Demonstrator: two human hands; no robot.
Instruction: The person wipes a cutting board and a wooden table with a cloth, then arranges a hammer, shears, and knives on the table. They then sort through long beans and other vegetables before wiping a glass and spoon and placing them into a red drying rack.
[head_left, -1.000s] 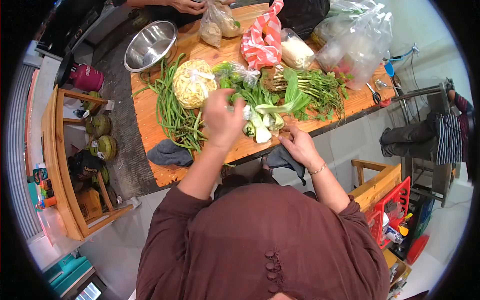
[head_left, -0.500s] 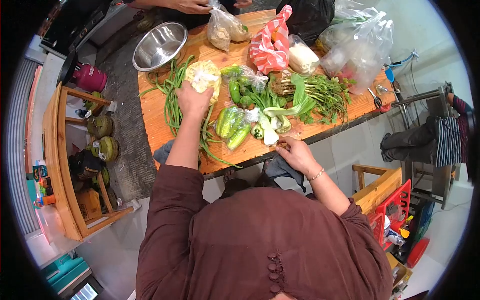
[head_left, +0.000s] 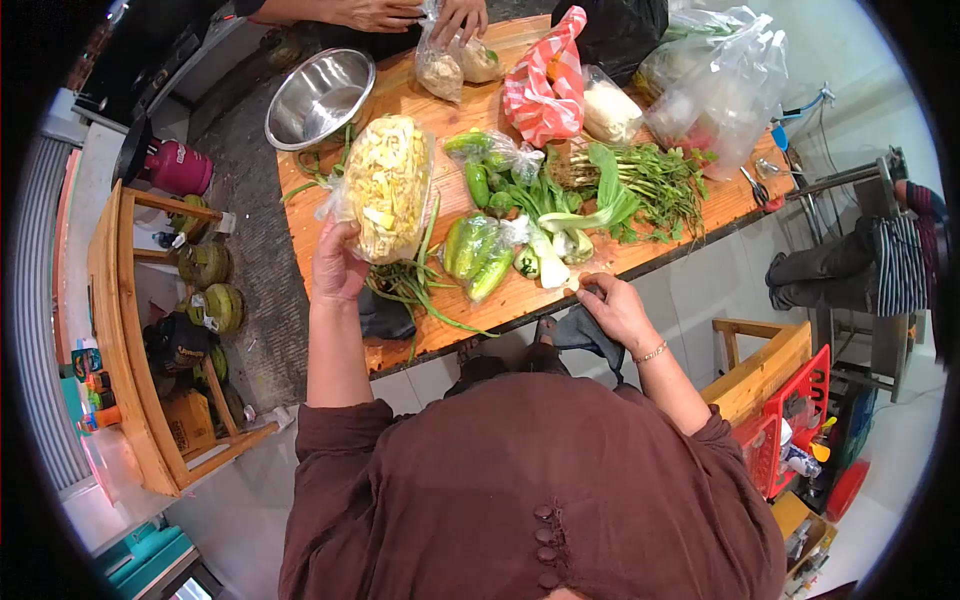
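My left hand (head_left: 338,265) grips the gathered end of a clear plastic bag of yellow pieces (head_left: 385,190), raised over the long green beans (head_left: 408,285). At the table's near edge, my right hand (head_left: 612,308) has its thumb and fingers drawn together by the white base of the bok choy (head_left: 547,262); what they hold, if anything, I cannot make out. Between my hands lies a bag of cucumbers (head_left: 478,252), with green peppers (head_left: 478,185) behind it. Leafy greens with roots (head_left: 655,190) spread out to the right.
A steel bowl (head_left: 320,98) stands at the back left. Another person's hands (head_left: 455,18) touch a clear bag (head_left: 440,72) at the far edge. A red-and-white bag (head_left: 545,90), a white-filled bag (head_left: 608,108), a large clear bag (head_left: 725,90) and scissors (head_left: 754,184) are on the right.
My left hand has lifted the bag of yellow pieces and moved left and nearer, turning the bag upright. The other person's second hand has come onto the clear bag.
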